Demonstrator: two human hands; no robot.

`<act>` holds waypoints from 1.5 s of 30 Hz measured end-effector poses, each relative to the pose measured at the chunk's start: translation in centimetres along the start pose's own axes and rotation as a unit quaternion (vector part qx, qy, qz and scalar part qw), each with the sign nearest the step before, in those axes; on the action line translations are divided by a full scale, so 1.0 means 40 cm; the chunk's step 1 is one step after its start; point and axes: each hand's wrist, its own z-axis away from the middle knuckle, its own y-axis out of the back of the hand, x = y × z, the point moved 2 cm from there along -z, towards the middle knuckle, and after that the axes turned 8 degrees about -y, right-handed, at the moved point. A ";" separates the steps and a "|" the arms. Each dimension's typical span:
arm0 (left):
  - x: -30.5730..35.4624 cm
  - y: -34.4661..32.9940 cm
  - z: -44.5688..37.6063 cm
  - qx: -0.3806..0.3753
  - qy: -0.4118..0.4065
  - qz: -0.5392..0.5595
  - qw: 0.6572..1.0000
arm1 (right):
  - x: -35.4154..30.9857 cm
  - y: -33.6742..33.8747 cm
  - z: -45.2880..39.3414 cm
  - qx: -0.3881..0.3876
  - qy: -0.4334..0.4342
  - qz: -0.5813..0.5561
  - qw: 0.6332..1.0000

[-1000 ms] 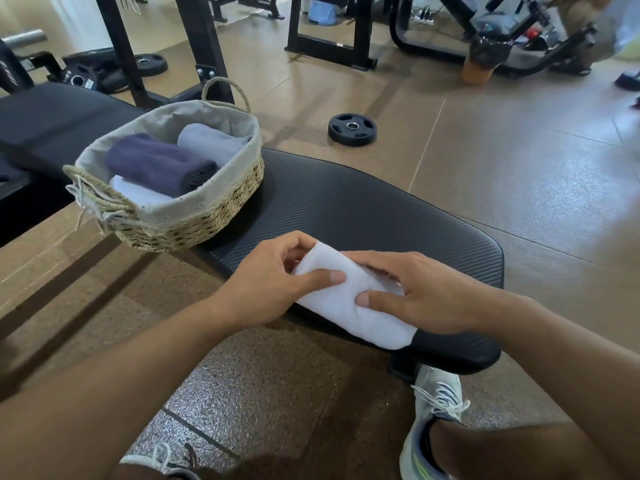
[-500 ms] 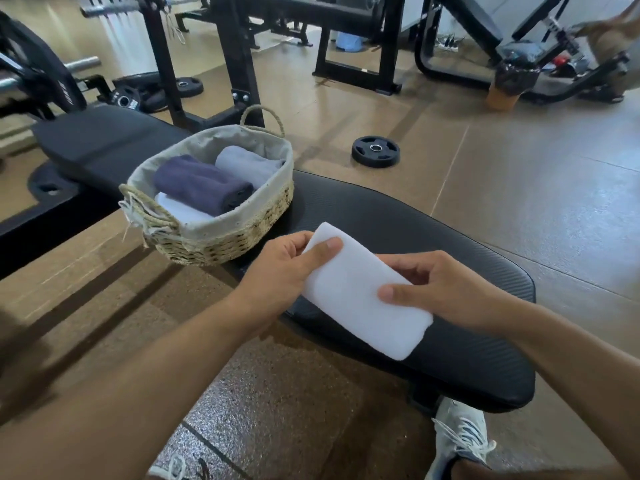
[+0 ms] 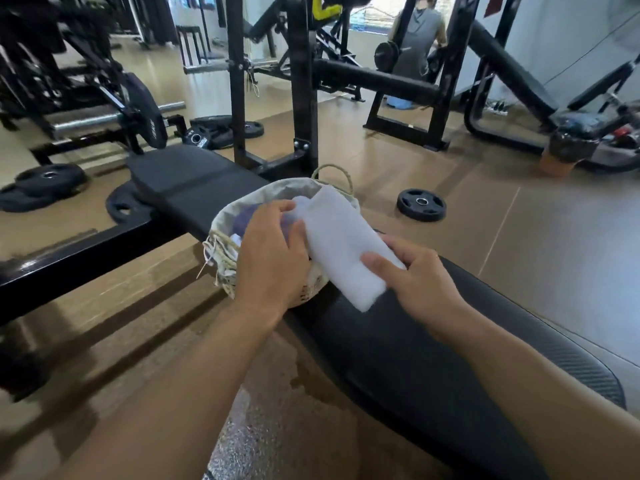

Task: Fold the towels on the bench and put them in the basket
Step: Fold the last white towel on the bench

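Centre of frame: folded white towel [image 3: 341,247] held over the near rim of the basket [image 3: 277,192], which sits on the black bench [image 3: 433,358]. Right hand [image 3: 420,282] pinches the towel's lower end. Left hand [image 3: 273,258] grips its left edge, above a purple towel [image 3: 247,218] inside the basket.

- We're in a gym, no doubt about it: a padded black bench [image 3: 398,341] runs across the foreground.
- Behind its far end stands a black steel rack [image 3: 304,81].
- Off to the left, a barbell [image 3: 104,117] loaded with a plate.
- Loose weight plates lie on the tan rubber floor [image 3: 554,254]: one [image 3: 421,204] right of the bench, more [image 3: 45,183] at far left.
- More black machines in the background, and a person in grey [image 3: 417,36] at one of them.
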 end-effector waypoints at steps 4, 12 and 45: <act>-0.022 0.005 -0.015 -0.092 -0.093 -0.416 0.900 | -0.074 -0.017 -0.155 0.064 -0.021 0.024 0.997; -0.064 0.002 -0.023 -0.199 -0.003 -0.396 0.896 | -0.132 -0.093 -0.426 -0.018 -0.143 0.145 0.979; -0.076 -0.025 -0.026 -0.180 0.012 -0.424 0.887 | -0.120 -0.157 -0.405 -0.125 0.060 0.528 0.838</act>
